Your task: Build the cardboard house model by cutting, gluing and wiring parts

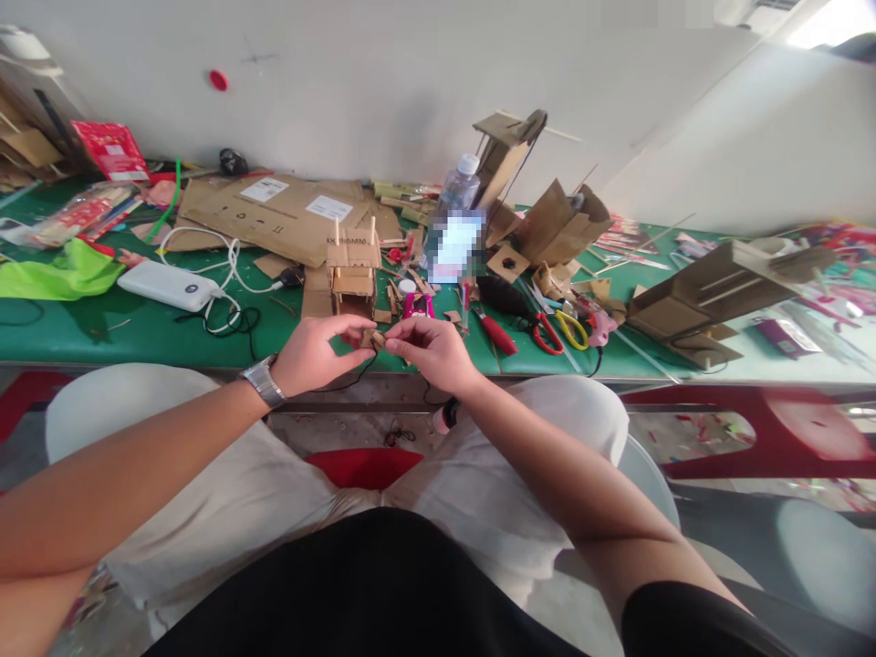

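Observation:
At the front edge of the green table, my left hand (pixel 321 351) and my right hand (pixel 431 351) meet over a small piece of cardboard (pixel 371 340). Fingertips of both hands pinch it from either side. A dark thin cord hangs near it; whether they are joined I cannot tell. Just behind my hands stands a small cardboard box structure (pixel 354 274) with wooden sticks rising from its top. A pink packet (pixel 417 306) and a small white cap lie behind my right hand.
Red-handled scissors (pixel 547 333), yellow-handled scissors (pixel 571 328), a red-handled tool (pixel 498 333) and a pink glue gun (pixel 600 324) lie to the right. A clear bottle (pixel 458 187) stands behind. Left are a white power bank (pixel 169 286) with cables and a large cardboard sheet (pixel 239 214). Cardboard models (pixel 712 287) stand right.

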Motion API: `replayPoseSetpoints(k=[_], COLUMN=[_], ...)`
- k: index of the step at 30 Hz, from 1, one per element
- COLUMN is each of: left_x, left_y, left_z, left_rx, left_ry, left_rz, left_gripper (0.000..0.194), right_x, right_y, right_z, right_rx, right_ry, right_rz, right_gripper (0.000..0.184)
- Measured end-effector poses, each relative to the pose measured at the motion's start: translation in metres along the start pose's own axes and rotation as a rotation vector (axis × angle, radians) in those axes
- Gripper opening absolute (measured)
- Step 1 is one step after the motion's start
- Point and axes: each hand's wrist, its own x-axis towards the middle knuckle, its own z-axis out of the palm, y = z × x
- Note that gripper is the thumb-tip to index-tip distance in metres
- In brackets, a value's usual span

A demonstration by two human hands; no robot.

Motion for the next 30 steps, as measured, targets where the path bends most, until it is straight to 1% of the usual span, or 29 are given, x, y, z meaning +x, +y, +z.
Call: replayPoseSetpoints(k=[7, 12, 22, 26, 30], left_x=[0.0004, 0.0000, -0.0010, -0.0015, -0.0019], left_y=[0.0013, 0.0006, 0.0008, 0.0007, -0.0003], left_z=[-0.0009, -0.0002, 0.0007, 0.0012, 0.0019], left_rx=[0.013, 0.020, 0.012, 0.008, 0.008], left_ry=[0.009, 0.018, 0.026, 0.021, 0.021], left_rz=[0.018, 0.025, 0.036, 0.025, 0.035], left_gripper=[0.037, 0.037, 0.036, 0.034, 0.034], right_x=[-0.0004, -0.0006, -0.0007, 0.0002, 0.0007], right_y=[0.0022, 0.0048, 0.0060, 0.0088, 0.0093], right_z=[0.0038, 0.0046, 0.0054, 0.0069, 0.0087], right_rx=[0.051, 0.026, -0.012, 0.040, 0.086], right_ry=[0.000, 0.014, 0.017, 0.023, 0.036], right_rz=[0.066, 0.060, 0.050, 0.055, 0.075], right_gripper=[0.039, 0.040, 0.034, 0.037, 0.043])
